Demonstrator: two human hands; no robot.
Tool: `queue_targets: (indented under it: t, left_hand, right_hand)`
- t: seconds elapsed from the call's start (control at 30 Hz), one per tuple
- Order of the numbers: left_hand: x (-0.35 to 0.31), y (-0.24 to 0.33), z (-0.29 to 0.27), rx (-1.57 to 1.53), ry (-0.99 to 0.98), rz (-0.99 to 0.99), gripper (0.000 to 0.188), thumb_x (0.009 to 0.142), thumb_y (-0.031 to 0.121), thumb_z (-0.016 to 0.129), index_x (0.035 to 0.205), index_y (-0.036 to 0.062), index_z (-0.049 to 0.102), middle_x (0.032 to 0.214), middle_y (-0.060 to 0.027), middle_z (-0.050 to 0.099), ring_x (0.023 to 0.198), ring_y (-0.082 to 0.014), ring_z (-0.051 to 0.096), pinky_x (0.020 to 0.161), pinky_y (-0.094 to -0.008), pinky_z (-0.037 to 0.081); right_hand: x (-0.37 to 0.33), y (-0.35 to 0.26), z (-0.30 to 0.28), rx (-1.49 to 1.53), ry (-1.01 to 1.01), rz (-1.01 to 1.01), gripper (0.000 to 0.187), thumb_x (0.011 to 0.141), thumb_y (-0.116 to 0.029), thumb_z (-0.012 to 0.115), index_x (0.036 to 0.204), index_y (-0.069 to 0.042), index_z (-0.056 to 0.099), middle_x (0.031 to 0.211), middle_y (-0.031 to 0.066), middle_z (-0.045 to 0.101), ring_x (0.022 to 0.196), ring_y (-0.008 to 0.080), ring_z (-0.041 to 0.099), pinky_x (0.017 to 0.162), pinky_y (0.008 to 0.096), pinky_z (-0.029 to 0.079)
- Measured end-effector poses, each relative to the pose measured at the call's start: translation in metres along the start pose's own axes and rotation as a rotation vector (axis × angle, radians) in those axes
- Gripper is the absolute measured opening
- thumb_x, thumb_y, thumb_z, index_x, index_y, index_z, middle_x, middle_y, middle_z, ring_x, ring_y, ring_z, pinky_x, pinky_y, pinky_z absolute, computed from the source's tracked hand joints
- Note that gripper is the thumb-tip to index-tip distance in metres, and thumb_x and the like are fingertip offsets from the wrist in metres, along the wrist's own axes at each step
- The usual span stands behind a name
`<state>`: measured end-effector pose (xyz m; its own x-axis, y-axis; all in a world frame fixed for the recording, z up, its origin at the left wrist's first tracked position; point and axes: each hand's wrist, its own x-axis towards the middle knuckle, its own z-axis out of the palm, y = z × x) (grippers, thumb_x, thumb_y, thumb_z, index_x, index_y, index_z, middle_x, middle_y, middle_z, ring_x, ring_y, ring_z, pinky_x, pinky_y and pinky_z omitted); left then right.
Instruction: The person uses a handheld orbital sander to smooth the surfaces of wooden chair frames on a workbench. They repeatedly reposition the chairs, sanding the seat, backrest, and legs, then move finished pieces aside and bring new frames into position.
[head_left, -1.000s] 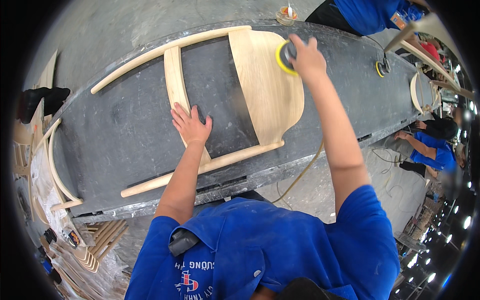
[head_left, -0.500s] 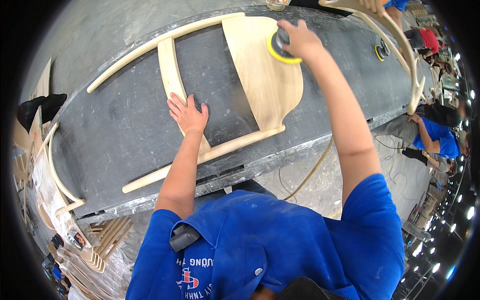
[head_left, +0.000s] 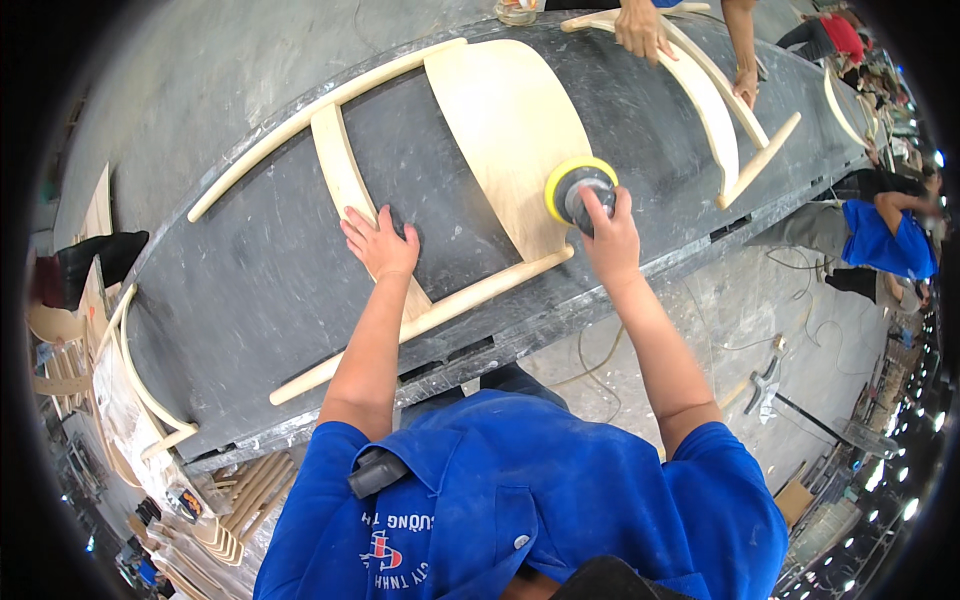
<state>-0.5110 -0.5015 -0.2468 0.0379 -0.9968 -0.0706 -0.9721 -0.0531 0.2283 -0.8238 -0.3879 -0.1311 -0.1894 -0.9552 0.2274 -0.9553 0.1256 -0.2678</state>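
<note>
A pale wooden chair back frame (head_left: pixel 345 170) lies flat on the dark workbench (head_left: pixel 240 270), with two long round legs, a curved crossbar and a broad panel (head_left: pixel 510 130). My left hand (head_left: pixel 383 247) rests with fingers spread on the crossbar, near its lower half. In my right hand (head_left: pixel 610 235) is a round orbital sander (head_left: pixel 580 195) with a black body and yellow pad rim. Its pad sits at the panel's right edge, close to the near leg (head_left: pixel 430 318). My fingers wrap over the top of the sander.
Across the bench at the right, another person's hands (head_left: pixel 645 30) hold a second wooden frame (head_left: pixel 715 120). A curved wooden piece (head_left: pixel 135 370) leans at the bench's left end. Wooden parts (head_left: pixel 255 495) are stacked below left. A glass jar (head_left: pixel 517 10) stands at the far edge; hoses cross the floor.
My right hand has brought the sander from the panel's far right side down toward me. My left hand stays on the crossbar. The other person's frame has been lowered toward the bench.
</note>
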Motion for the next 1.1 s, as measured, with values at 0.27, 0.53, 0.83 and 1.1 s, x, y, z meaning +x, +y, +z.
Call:
queue_targets:
  t: [0.27,0.53,0.83,1.1]
  left_hand:
    - [0.004,-0.012,0.011,-0.065,0.048,0.046,0.056,0.081,0.015,0.061,0.136,0.0205,0.050,0.156,-0.0264,0.013,0.142,-0.0476,0.016,0.113,-0.0526,0.024]
    - [0.004,0.000,0.001,-0.223,0.028,-0.196,0.079,0.078,0.019,0.070,0.147,0.0263,0.033,0.151,-0.0246,0.021,0.133,-0.0439,0.030,0.107,-0.0488,0.034]
    - [0.003,0.004,-0.004,-0.381,0.022,-0.224,0.086,0.075,0.022,0.075,0.147,0.0299,0.030,0.142,-0.0235,0.030,0.126,-0.0422,0.036,0.104,-0.0509,0.035]
    - [-0.017,-0.110,-0.017,-0.366,0.205,-0.188,0.077,0.074,0.017,0.075,0.142,0.0229,0.038,0.136,-0.0187,0.042,0.123,-0.0388,0.042,0.103,-0.0508,0.036]
  right_hand:
    - [-0.011,0.006,0.007,0.046,0.155,-0.072,0.073,0.063,0.000,0.074,0.128,-0.028,0.056,0.125,0.0223,0.048,0.098,0.0395,0.060,0.077,0.0443,0.053]
    - [0.104,-0.025,-0.017,-0.051,-0.082,0.028,0.058,0.080,-0.003,0.060,0.130,-0.030,0.051,0.125,0.0208,0.046,0.094,0.0402,0.062,0.078,0.0455,0.054]
    - [-0.031,0.014,-0.005,-0.017,-0.015,-0.071,0.070,0.069,-0.003,0.077,0.132,-0.021,0.051,0.128,0.0217,0.045,0.097,0.0390,0.061,0.079,0.0427,0.052]
    - [-0.110,-0.022,-0.062,0.143,-0.290,0.180,0.072,0.065,-0.004,0.080,0.131,-0.016,0.052,0.124,0.0124,0.051,0.104,0.0340,0.060,0.084,0.0411,0.052]
